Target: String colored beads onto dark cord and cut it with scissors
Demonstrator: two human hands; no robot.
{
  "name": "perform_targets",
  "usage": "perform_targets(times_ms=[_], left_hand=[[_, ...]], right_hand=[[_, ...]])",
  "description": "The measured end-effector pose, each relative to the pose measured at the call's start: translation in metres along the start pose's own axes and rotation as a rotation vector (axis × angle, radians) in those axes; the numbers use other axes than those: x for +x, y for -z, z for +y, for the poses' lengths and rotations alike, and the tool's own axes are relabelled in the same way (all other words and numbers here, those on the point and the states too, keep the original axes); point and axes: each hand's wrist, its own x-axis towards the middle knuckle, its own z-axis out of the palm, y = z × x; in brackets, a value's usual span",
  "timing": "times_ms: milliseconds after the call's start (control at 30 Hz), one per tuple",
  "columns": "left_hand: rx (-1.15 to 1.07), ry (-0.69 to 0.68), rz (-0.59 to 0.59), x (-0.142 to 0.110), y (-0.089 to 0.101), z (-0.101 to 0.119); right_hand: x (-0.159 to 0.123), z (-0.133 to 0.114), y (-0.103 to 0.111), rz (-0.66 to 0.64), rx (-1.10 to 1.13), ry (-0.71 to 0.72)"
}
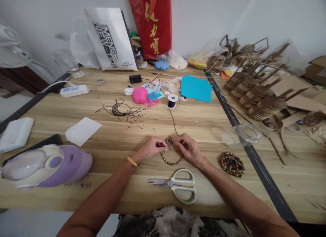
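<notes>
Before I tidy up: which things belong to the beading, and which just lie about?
Belongs: multicoloured bead strand; loose multicoloured beads; white spool of black cord; likely white-handled scissors.

Apparently lying about: pink yarn ball; flat blue sheets; rounded purple appliance.

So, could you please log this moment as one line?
left hand by beaded strand, hold unclear | right hand by strand's other side, hold unclear | bead pile between hands | scissors on table

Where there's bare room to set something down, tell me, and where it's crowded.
Free: the patch between the left hand, the white paper and the purple device; another below the blue sheets, above the right hand and left of the dark strip. Crowded: around the pink yarn and black cords, among the baskets, and between the hands, where beads lie.
</notes>
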Motion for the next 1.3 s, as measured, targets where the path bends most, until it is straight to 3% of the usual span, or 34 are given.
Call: perform_targets(times_ms=[367,933,1300], left_hand=[[-0.02,0.0,0.015,0.001,-0.001,-0.006],[-0.009,-0.012,0.027,0.002,-0.002,-0.009],[0.021,-0.013,0.03,0.001,-0.002,-0.004]], right_hand=[[0.0,0.011,0.002,-0.087,-0.09,0.039],[0.0,0.008,0.004,-0.234,-0.249,0.067],[-0.001,0.01,0.002,-0.239,-0.28,0.108]])
